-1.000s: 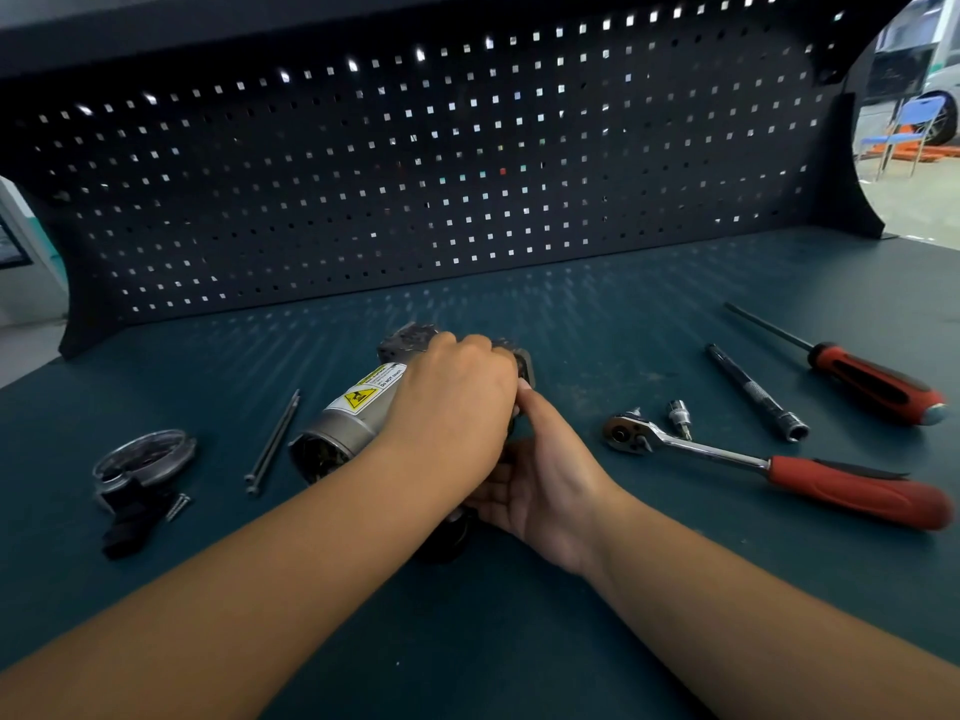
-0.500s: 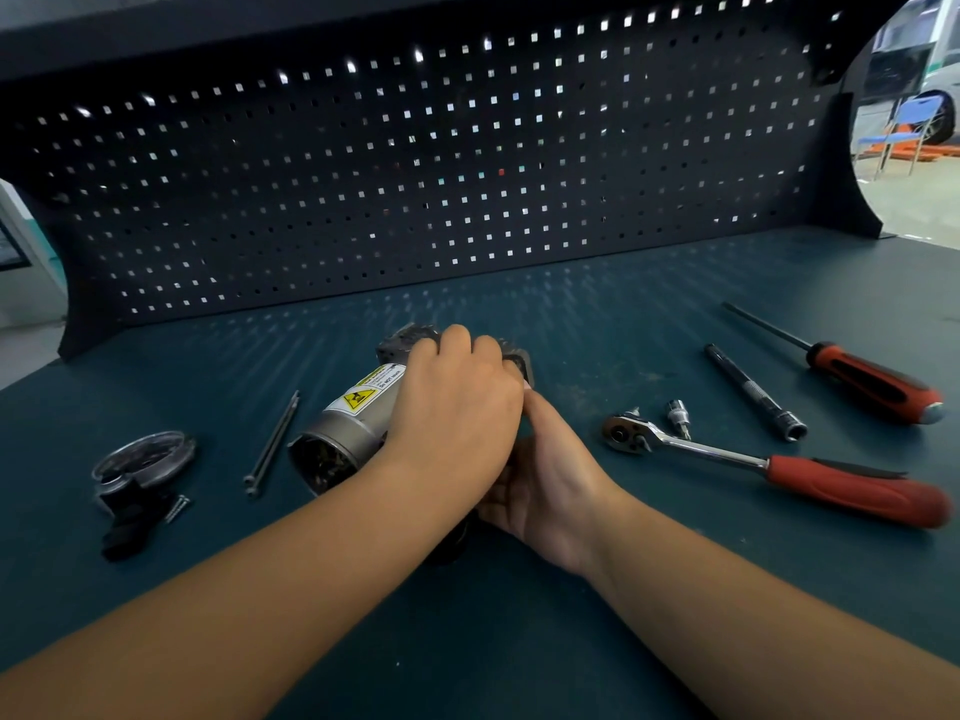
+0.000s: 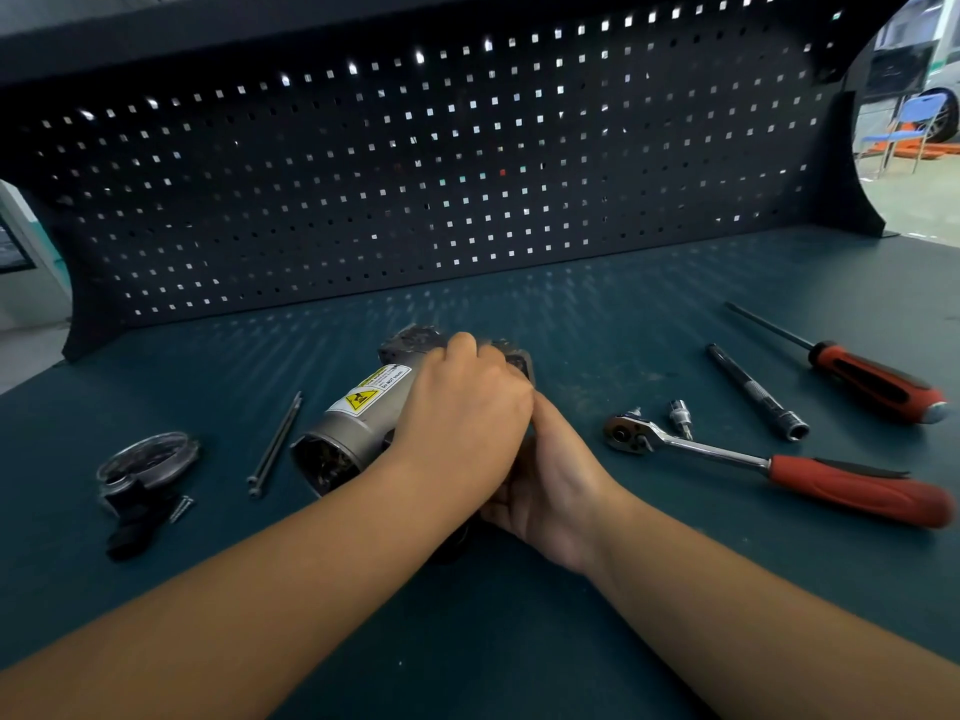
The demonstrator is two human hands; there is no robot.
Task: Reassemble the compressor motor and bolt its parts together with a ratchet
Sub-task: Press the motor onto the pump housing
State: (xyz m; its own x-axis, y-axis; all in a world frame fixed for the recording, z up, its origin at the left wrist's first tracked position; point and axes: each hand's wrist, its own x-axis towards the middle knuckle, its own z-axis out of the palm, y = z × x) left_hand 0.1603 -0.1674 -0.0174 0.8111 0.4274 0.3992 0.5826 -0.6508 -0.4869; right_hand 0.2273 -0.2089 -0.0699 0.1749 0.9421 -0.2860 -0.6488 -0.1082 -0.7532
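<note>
The compressor motor (image 3: 353,423), a grey metal cylinder with a yellow warning label, lies on its side on the bench, open end toward the lower left. My left hand (image 3: 462,418) grips its far dark end from above. My right hand (image 3: 545,480) holds the near underside of that end, fingers hidden beneath the left hand. The red-handled ratchet (image 3: 769,465) lies to the right, untouched. Long bolts (image 3: 275,444) lie left of the motor. A round end cap (image 3: 148,457) with a black part (image 3: 132,527) sits at the far left.
A small socket bit (image 3: 681,417) stands by the ratchet head. An extension bar (image 3: 756,392) and a red-and-black screwdriver (image 3: 857,374) lie at the right. A short screw (image 3: 182,509) lies by the end cap. The dark pegboard (image 3: 415,174) walls the back of the bench.
My left hand shifted slightly on the motor's far end and its fingers rose a little. The motor and tools stayed in place.
</note>
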